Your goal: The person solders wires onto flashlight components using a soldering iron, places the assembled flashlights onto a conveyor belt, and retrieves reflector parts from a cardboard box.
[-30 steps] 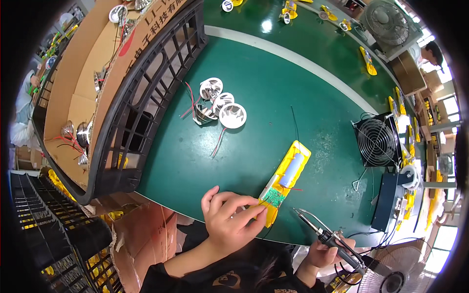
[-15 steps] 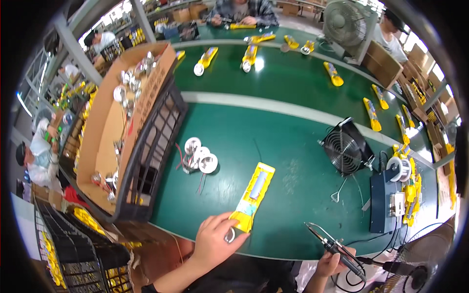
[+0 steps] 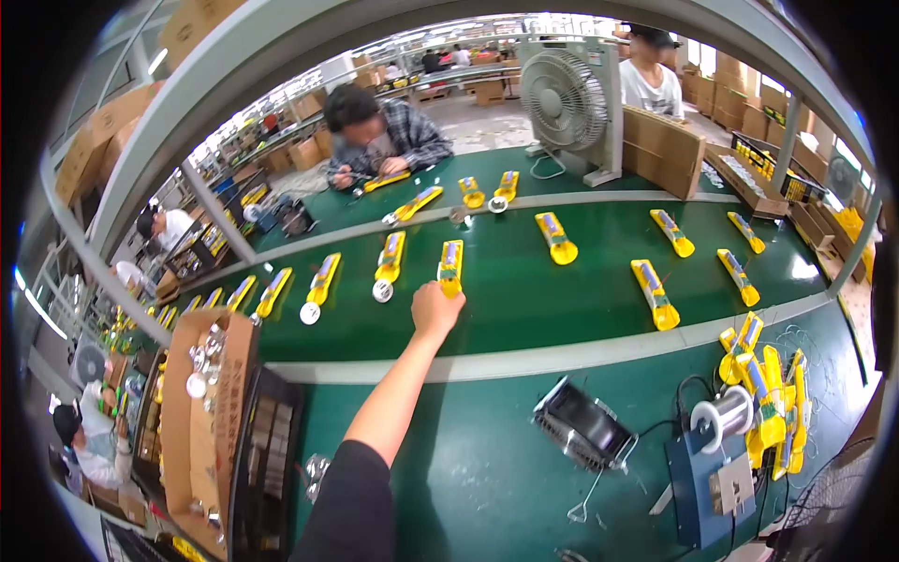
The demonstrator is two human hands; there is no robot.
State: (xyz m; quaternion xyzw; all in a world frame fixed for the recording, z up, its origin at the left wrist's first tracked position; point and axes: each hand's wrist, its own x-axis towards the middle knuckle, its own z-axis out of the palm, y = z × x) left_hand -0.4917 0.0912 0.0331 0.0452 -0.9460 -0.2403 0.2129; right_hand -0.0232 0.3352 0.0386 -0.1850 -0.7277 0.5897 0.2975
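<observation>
The left hand (image 3: 436,309) is extended far forward over the green surface (image 3: 524,300); its grip is seen clenched on the near end of a long yellow device (image 3: 450,266), which lies lengthwise on the far band of the surface, pointing away from the person; whether the device is lifted or resting cannot be told. The right hand is not seen in the view.

Just left of the held device, a second yellow device (image 3: 390,257) is laid parallel, with a small round white disc (image 3: 381,291) touching its near end; further left, a third yellow device (image 3: 324,279) is set with a similar disc (image 3: 310,313). To the right, more yellow devices (image 3: 556,238) are spread well apart along the same band. A pale stripe (image 3: 562,356) is drawn across the surface between the far band and the near one.

On the near band, a small black fan (image 3: 582,435) is placed, and beside it a blue stand with a wire spool (image 3: 716,459); a heap of yellow devices (image 3: 770,403) is piled at the right. At the left, a cardboard box (image 3: 201,412) of round parts is set beside a black crate (image 3: 267,459). At the far side, a seated person (image 3: 379,140) is bent over the surface, near a white standing fan (image 3: 567,98).
</observation>
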